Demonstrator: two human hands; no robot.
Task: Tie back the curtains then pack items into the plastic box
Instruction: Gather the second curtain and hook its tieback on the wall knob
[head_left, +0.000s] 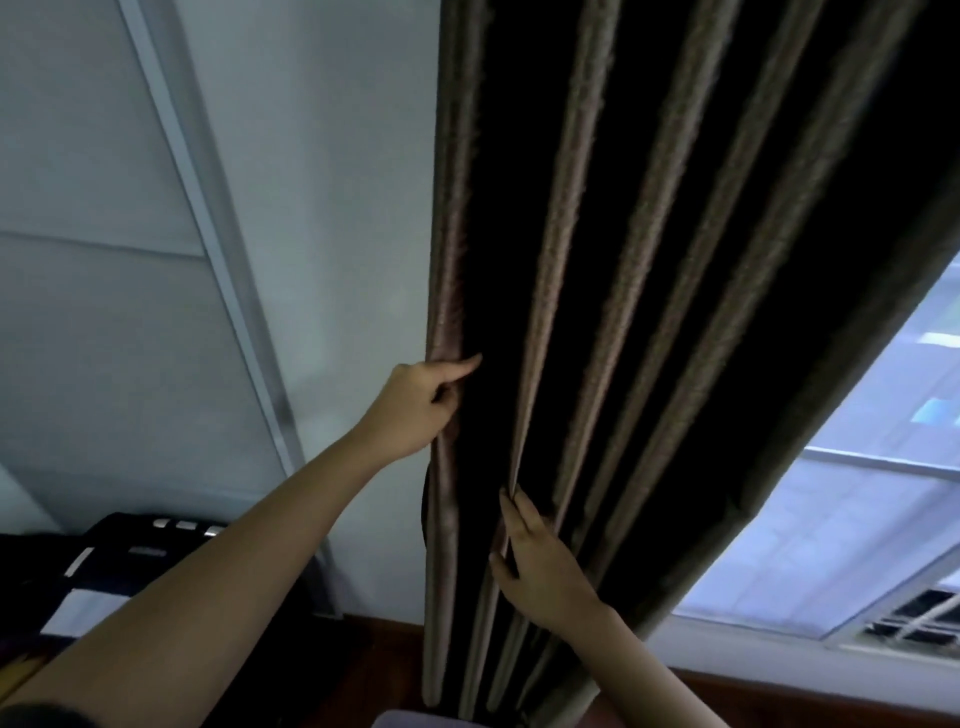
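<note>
The curtain (597, 260) hangs between the wall (322, 208) at left and the window (857, 493) at right; the left hand (415, 410) holds its leftmost fold, the right hand (540, 566) a lower one.

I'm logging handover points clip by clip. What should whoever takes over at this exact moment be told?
Left hand: grips the curtain's left edge fold, index finger stretched out.
Right hand: lower down, pinches the next fold to the right.
Curtain: dark, hangs in gathered folds beside the wall, and the window shows to its right.
Done: the curtain looks bunched to one side.
Left: it is not yet tied back. No tie-back or plastic box is in view, so all the packing remains.
</note>
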